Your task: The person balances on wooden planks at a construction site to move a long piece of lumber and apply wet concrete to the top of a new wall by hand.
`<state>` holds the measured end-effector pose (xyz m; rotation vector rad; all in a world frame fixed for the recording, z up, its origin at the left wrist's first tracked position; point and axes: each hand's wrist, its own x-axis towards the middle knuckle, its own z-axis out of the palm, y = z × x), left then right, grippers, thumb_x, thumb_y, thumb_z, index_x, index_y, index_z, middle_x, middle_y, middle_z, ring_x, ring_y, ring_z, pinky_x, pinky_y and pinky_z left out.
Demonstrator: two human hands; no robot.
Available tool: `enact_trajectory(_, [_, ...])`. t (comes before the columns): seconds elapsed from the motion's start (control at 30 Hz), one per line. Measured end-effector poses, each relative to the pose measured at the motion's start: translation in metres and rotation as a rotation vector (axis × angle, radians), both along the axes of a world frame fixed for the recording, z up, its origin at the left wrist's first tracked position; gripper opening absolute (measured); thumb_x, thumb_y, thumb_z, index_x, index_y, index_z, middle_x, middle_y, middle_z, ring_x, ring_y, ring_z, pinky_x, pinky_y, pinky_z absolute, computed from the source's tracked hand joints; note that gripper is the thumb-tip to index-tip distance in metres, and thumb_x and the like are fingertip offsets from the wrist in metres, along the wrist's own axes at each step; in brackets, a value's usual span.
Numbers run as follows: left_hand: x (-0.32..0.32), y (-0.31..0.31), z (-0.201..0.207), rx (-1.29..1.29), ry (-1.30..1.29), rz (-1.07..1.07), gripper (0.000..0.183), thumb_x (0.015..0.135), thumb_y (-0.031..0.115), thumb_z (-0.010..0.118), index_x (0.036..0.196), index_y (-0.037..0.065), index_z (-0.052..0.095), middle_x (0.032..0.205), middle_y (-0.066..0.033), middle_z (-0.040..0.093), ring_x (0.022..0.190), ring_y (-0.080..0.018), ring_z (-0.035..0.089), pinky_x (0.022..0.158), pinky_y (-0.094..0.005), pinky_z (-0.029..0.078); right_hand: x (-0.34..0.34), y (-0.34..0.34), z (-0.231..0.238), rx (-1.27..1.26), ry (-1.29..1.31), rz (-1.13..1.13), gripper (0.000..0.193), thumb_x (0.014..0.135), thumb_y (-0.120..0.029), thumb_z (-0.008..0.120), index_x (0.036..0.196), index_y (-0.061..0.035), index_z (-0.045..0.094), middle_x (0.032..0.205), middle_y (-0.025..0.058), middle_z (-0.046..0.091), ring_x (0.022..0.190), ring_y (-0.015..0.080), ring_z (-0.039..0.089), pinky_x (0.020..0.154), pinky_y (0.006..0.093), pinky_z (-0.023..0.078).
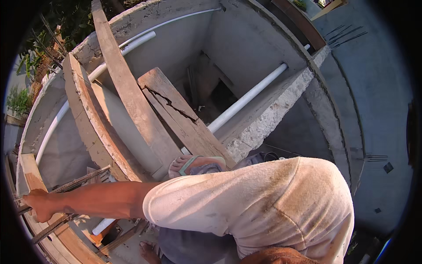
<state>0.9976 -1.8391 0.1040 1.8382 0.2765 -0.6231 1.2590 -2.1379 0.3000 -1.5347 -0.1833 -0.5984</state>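
Dark rod [81, 179] lies at left, near side, beside wooden plank [33, 170]. Right hand [38, 204] is on it, fingers bent; cannot tell if firmly clamped. Left hand out of view. To right, sandaled foot [200, 166] at near end of cracked board [169, 97]; farther, white pipe [250, 96].

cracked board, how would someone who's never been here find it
Start at the deep grey concrete pit, top middle of the picture. Below it is a sandalled foot, and the cracked board runs up and left from there. Unlike the long plank just left of it, it is shorter and has a jagged dark split.
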Motion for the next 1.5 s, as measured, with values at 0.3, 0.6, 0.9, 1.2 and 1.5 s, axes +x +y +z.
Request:
enact_trajectory(0.3, [0.036,-0.049,-0.008,0.387,-0.259,-0.293,0.027,0.102,0.027,0.048,0.099,0.003,0.059,0.085,-0.0136,0.059,0.079,-0.0268,0.059,0.072,-0.0394,0.046,0.006,0.005,-0.001,-0.044,-0.043,-0.014,0.034,0.068,-0.011,0.068,0.096,0.0055,0.057,0.093,0.0272,0.064,0.097,0.0451,0.063,0.085,0.0484,0.05])
enact_trajectory(0.6, [0.043,-0.061,-0.01,0.602,-0.404,-0.378,0.031,0.101,0.028,0.046,0.102,0.001,0.061,0.09,-0.0186,0.062,0.084,-0.0327,0.061,0.074,-0.0441,0.046,-0.007,-0.009,0.006,-0.058,0.065,0.069,0.035,0.074,-0.01,0.068,0.104,0.0033,0.056,0.097,0.0265,0.065,0.099,0.0442,0.063,0.083,0.05,0.05])
enact_trajectory(0.9, [0.026,-0.033,-0.005,0.749,-0.501,-0.348,0.035,0.1,0.029,0.045,0.106,-0.001,0.062,0.095,-0.0235,0.064,0.089,-0.0386,0.062,0.076,-0.0487,0.046,-0.027,-0.004,0.022,-0.025,0.102,0.122,0.034,0.074,-0.01,0.068,0.106,0.0013,0.06,0.102,0.0257,0.066,0.102,0.0432,0.063,0.086,0.0484,0.05])
enact_trajectory(1.2, [-0.008,0.003,0.005,0.701,-0.379,-0.211,0.035,0.101,0.028,0.039,0.099,0.002,0.062,0.084,-0.0159,0.067,0.074,-0.0331,0.066,0.068,-0.044,0.049,-0.008,-0.071,0.014,-0.103,-0.007,-0.028,0.033,0.08,-0.022,0.074,0.102,0.0013,0.065,0.086,0.0097,0.063,0.078,0.021,0.059,0.068,0.0356,0.048])
enact_trajectory(1.5, [-0.029,0.024,0.02,0.396,-0.474,0.215,0.033,0.104,0.03,0.045,0.093,0.003,0.06,0.068,-0.0087,0.06,0.063,-0.0191,0.063,0.063,-0.0341,0.048,0.0,-0.049,0.008,-0.211,-0.439,0.019,0.035,0.092,-0.032,0.069,0.112,-0.0031,0.064,0.074,-0.001,0.058,0.062,0.0117,0.055,0.057,0.0296,0.045])
